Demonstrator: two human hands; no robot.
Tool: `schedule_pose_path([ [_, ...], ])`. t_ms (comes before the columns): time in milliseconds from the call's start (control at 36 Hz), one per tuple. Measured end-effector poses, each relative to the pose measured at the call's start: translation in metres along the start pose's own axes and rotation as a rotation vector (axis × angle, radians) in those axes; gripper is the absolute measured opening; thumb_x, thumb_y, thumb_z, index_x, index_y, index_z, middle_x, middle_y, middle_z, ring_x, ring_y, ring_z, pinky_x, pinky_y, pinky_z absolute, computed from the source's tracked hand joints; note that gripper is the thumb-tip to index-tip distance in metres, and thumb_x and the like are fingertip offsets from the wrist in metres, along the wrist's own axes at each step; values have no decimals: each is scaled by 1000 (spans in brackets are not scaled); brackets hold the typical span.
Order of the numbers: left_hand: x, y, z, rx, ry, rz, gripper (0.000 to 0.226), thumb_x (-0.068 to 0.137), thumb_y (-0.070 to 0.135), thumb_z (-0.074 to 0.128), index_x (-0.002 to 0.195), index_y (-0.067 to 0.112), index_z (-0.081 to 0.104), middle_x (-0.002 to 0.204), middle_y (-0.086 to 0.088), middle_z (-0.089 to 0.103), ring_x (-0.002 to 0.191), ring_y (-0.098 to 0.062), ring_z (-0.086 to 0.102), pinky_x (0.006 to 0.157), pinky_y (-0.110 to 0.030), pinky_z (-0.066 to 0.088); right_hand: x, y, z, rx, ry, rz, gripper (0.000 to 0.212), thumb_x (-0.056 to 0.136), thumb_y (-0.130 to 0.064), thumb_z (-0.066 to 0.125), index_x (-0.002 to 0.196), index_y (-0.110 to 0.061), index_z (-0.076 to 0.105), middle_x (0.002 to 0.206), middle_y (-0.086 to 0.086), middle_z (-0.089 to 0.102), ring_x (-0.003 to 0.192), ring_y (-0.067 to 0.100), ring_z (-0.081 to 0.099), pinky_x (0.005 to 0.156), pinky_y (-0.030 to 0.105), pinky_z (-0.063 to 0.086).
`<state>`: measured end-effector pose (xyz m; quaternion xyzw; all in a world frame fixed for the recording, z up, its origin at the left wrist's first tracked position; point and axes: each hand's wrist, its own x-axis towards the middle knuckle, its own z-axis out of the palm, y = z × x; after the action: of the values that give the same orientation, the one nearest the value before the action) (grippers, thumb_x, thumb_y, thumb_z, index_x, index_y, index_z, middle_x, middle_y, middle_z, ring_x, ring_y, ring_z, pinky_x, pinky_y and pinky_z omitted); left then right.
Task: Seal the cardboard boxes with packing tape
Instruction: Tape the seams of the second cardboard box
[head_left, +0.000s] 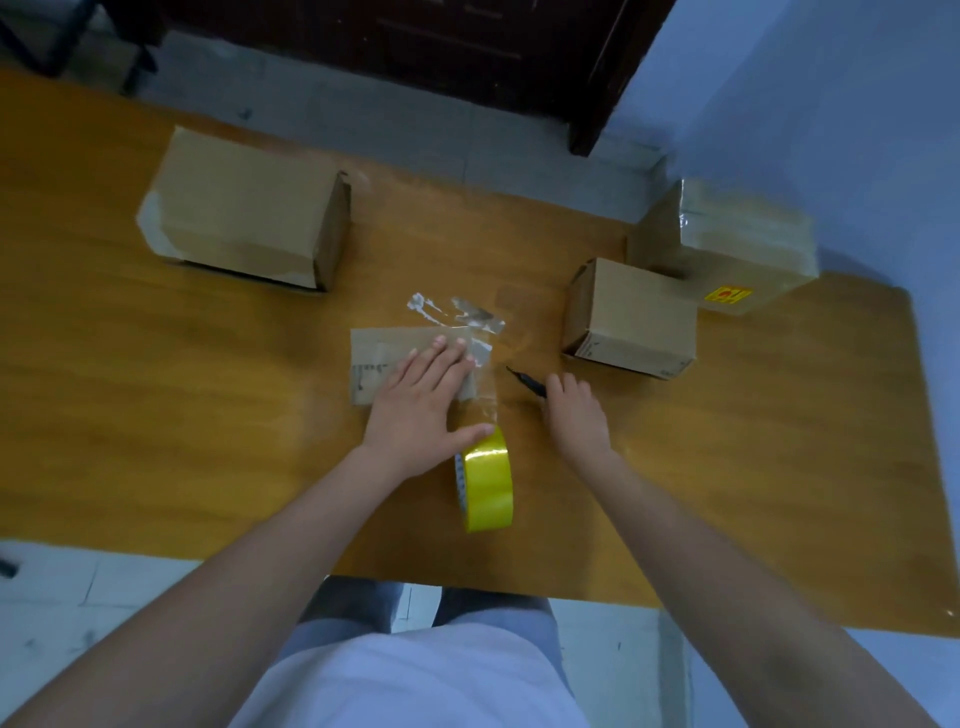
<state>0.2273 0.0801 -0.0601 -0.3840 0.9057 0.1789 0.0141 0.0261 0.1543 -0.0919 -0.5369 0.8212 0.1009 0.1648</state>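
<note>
A small flat cardboard box (382, 358) lies at the middle of the wooden table (156, 415). My left hand (423, 402) presses flat on its top with straight fingers. A strip of clear tape (485, 395) runs from the box's right end down to a yellow tape roll (488, 480) standing on edge near the front. My right hand (574, 413) rests to the right of the box, its fingers curled round a dark thin tool (524, 382) that points up and left.
A large box (244, 208) sits at the back left. A medium box (636, 317) stands at the right, and behind it a tape-wrapped box (737, 244) with a yellow sticker. Crumpled clear tape scraps (460, 312) lie behind the small box. A blue wall is on the right.
</note>
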Motion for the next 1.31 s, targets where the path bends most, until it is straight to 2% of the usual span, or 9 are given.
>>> schedule_pose_path([
  [139,0,-1,0,-3,-1,9,98,74,80,11,151,21,22,160,5,14,148,-13,3,114,-29,-10,-40,16,-15,318,139,-35,12,100,-21,38,98,-13,48,84,-2,46,72,23,55,52,31,32],
  [278,-1,-1,0,6,-2,16,98,74,80,13,150,19,26,159,3,18,147,-15,8,114,-29,-8,-67,21,-36,163,334,-401,32,91,-29,39,103,-14,65,79,-1,56,61,16,53,38,27,37],
  [472,-1,-1,-1,13,-11,20,102,71,82,8,152,21,22,160,5,14,148,-13,3,115,-30,-8,-61,6,-48,-35,405,-499,20,85,-20,60,101,-15,71,73,1,54,62,20,56,39,23,33],
  [778,-1,0,-2,43,-14,16,104,68,80,-1,153,22,16,161,5,8,148,-13,-1,115,-31,-10,-54,-4,-50,-122,428,-549,29,71,-16,80,100,-15,72,70,4,54,59,21,54,40,26,35],
  [889,-1,0,-2,50,-20,18,105,68,81,-2,153,22,13,161,5,6,147,-13,-3,114,-31,-11,-50,-2,-36,-223,415,-476,36,63,-14,85,97,-13,74,69,5,57,59,23,56,40,26,35],
  [1000,-1,0,-2,50,-17,17,105,68,81,-3,153,22,13,161,5,6,147,-13,-4,113,-30,-14,-42,10,-15,-262,255,-181,30,62,-12,85,90,-14,73,73,4,58,64,25,58,43,27,37],
  [1083,-1,-1,-2,55,-17,21,104,69,81,-2,153,22,14,161,5,7,147,-13,-4,113,-30,-14,-40,11,-4,-166,47,-7,29,94,-17,54,122,-19,59,108,6,58,101,27,55,71,34,43],
  [1167,-1,-1,-2,43,-18,22,103,70,81,1,153,21,16,161,5,9,148,-13,-2,114,-30,-13,-39,3,5,-46,-40,92,36,98,-26,43,134,-23,47,125,2,51,118,25,46,86,34,40],
  [1306,0,-4,1,25,-42,44,106,73,86,4,150,17,27,158,1,21,147,-17,11,115,-32,-6,-41,-21,7,704,105,144,30,92,-14,55,122,-10,61,112,3,49,110,20,49,94,27,40],
])
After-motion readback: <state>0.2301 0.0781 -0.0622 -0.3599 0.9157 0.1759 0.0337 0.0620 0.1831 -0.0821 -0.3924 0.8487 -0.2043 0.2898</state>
